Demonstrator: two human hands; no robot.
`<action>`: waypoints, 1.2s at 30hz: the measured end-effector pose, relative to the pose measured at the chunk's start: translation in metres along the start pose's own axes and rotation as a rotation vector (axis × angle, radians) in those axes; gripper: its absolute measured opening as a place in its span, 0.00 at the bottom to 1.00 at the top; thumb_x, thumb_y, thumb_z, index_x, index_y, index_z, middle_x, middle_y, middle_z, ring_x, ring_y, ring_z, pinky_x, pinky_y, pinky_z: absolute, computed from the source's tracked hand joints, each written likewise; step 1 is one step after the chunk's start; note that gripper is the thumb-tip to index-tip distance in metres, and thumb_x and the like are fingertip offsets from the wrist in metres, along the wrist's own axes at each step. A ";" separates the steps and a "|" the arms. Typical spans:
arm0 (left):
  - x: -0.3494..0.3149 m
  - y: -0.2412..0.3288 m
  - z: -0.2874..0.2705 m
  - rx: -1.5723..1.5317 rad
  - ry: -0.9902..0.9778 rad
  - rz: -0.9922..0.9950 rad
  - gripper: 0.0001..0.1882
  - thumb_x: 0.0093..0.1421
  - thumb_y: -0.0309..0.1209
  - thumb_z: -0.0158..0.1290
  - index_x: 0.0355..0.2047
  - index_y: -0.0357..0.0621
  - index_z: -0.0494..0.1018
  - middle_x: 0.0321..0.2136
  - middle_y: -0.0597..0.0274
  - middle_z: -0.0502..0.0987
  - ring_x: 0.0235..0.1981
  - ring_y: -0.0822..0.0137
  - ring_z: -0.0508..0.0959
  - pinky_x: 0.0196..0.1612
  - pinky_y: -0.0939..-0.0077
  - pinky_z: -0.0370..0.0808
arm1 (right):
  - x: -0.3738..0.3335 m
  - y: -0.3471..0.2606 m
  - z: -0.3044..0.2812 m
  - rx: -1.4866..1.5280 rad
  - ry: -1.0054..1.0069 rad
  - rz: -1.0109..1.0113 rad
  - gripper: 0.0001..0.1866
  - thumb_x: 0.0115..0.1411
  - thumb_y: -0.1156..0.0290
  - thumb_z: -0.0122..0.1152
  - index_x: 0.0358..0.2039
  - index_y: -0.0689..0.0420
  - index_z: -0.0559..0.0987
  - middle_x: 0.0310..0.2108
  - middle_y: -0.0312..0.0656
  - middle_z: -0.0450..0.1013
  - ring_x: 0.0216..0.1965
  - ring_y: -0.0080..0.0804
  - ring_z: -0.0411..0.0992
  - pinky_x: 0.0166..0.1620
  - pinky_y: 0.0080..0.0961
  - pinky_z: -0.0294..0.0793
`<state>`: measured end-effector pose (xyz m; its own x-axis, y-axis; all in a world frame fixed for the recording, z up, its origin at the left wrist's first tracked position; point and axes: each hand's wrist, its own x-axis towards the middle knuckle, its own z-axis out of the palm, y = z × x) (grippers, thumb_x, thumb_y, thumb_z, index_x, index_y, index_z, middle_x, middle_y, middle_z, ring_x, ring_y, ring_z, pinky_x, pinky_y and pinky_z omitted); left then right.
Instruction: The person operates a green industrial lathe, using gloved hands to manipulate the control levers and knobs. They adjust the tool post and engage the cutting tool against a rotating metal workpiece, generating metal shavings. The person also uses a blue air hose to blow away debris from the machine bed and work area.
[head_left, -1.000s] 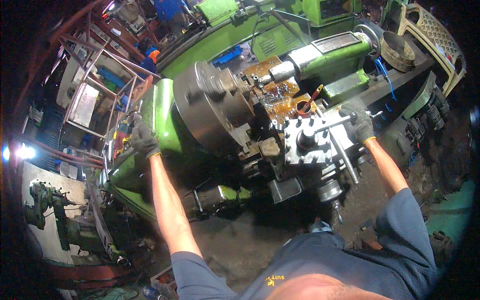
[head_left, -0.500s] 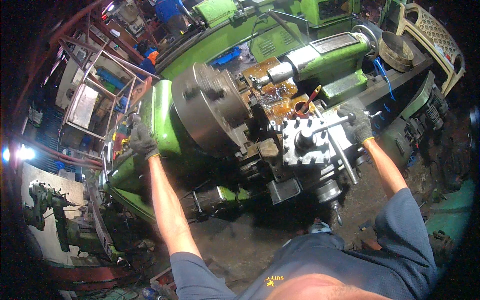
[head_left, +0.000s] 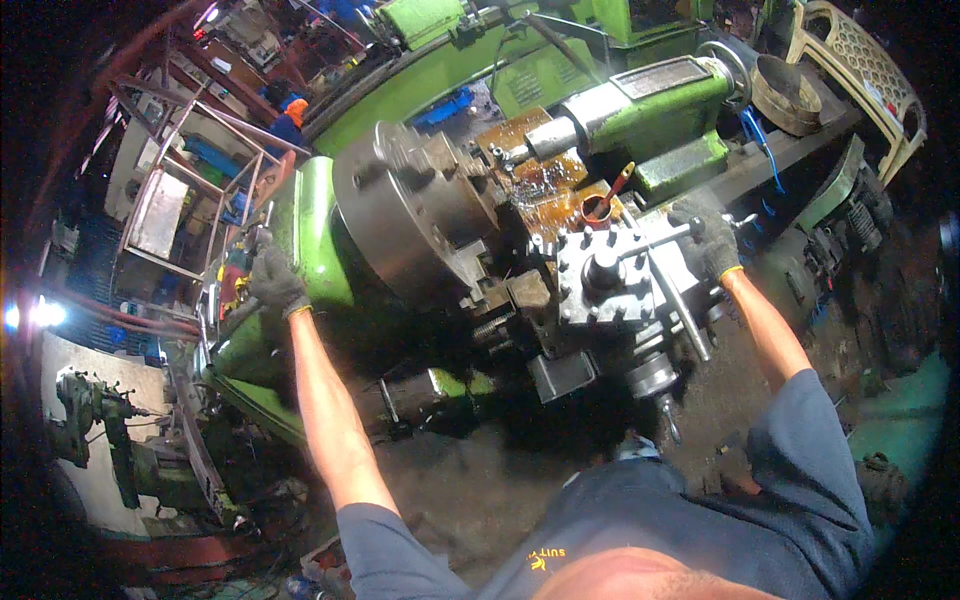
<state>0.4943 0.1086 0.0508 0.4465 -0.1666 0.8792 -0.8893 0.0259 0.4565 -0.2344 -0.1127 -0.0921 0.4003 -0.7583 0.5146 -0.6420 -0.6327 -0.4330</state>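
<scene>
My left hand [head_left: 278, 280], in a dark grey glove, is at the front of the green lathe headstock [head_left: 318, 235]. Its fingers curl round a metal lever [head_left: 264, 232] whose top shows above them. My right hand [head_left: 712, 250], gloved alike, is closed beside the round-knobbed handle [head_left: 665, 238] of the square tool post [head_left: 605, 280]; what its fingers grip is hidden. Between my hands the big steel chuck [head_left: 400, 215] looks smeared, as if turning. A small red-brown pot [head_left: 597, 212] with a brush [head_left: 620, 182] stands behind the tool post, on the oily, amber-coated surface [head_left: 545, 190].
The green tailstock [head_left: 650, 105] with its handwheel sits at the far right. Beyond it are a round metal pan [head_left: 785, 95] and a beige plastic chair [head_left: 865, 75]. A crank handwheel [head_left: 652, 375] juts toward me. A metal frame rack [head_left: 165, 215] stands at left.
The whole view has shifted slightly, moving the lathe a little left and up in the picture. The chuck's marks sit differently. Both hands keep their places on the machine.
</scene>
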 end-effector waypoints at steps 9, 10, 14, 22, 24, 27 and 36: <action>-0.003 0.007 -0.006 0.118 -0.148 -0.058 0.20 0.70 0.36 0.49 0.48 0.30 0.81 0.43 0.50 0.86 0.42 0.59 0.84 0.49 0.67 0.78 | 0.002 -0.010 -0.008 0.012 -0.014 -0.015 0.18 0.57 0.73 0.63 0.50 0.54 0.82 0.53 0.49 0.78 0.57 0.50 0.75 0.62 0.40 0.73; 0.000 0.006 -0.007 0.171 -0.159 -0.087 0.20 0.70 0.36 0.49 0.47 0.30 0.82 0.40 0.50 0.86 0.40 0.59 0.84 0.46 0.67 0.78 | 0.002 -0.007 -0.007 -0.002 -0.014 -0.028 0.18 0.58 0.72 0.63 0.50 0.54 0.82 0.53 0.49 0.78 0.57 0.50 0.75 0.62 0.40 0.72; 0.000 0.006 -0.005 0.112 -0.077 0.011 0.20 0.70 0.38 0.50 0.40 0.31 0.83 0.31 0.54 0.86 0.31 0.62 0.82 0.38 0.65 0.77 | 0.003 -0.007 -0.005 -0.021 -0.026 -0.046 0.18 0.58 0.71 0.63 0.50 0.54 0.82 0.53 0.50 0.78 0.57 0.50 0.74 0.62 0.40 0.72; -0.001 0.017 -0.001 0.015 -0.046 -0.031 0.17 0.67 0.38 0.55 0.39 0.33 0.83 0.33 0.57 0.84 0.34 0.64 0.80 0.42 0.66 0.77 | 0.003 -0.008 -0.006 -0.016 -0.004 -0.058 0.17 0.59 0.70 0.63 0.49 0.54 0.82 0.51 0.50 0.78 0.56 0.50 0.75 0.61 0.39 0.73; -0.004 0.028 0.002 -0.098 -0.003 -0.073 0.18 0.65 0.39 0.56 0.38 0.33 0.82 0.32 0.58 0.83 0.35 0.62 0.80 0.44 0.65 0.77 | 0.006 -0.012 -0.009 -0.018 -0.015 -0.063 0.16 0.59 0.70 0.62 0.49 0.54 0.82 0.51 0.49 0.79 0.55 0.50 0.75 0.60 0.39 0.73; -0.006 0.048 0.000 -0.105 -0.058 -0.226 0.19 0.67 0.38 0.55 0.45 0.31 0.80 0.38 0.55 0.83 0.41 0.60 0.80 0.49 0.66 0.76 | 0.005 -0.008 -0.008 -0.047 -0.028 -0.082 0.16 0.59 0.70 0.62 0.49 0.55 0.82 0.51 0.49 0.79 0.55 0.49 0.76 0.59 0.38 0.74; -0.171 0.183 -0.069 0.249 -0.204 -0.300 0.26 0.67 0.33 0.55 0.61 0.31 0.69 0.59 0.41 0.73 0.62 0.49 0.71 0.65 0.56 0.68 | 0.002 0.002 -0.003 -0.056 0.000 -0.115 0.15 0.60 0.71 0.61 0.48 0.55 0.82 0.50 0.49 0.79 0.55 0.49 0.76 0.60 0.38 0.74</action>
<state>0.2622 0.2102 -0.0067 0.6824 -0.3219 0.6562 -0.7309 -0.2875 0.6190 -0.2362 -0.1152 -0.0898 0.4734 -0.6812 0.5585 -0.6273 -0.7058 -0.3292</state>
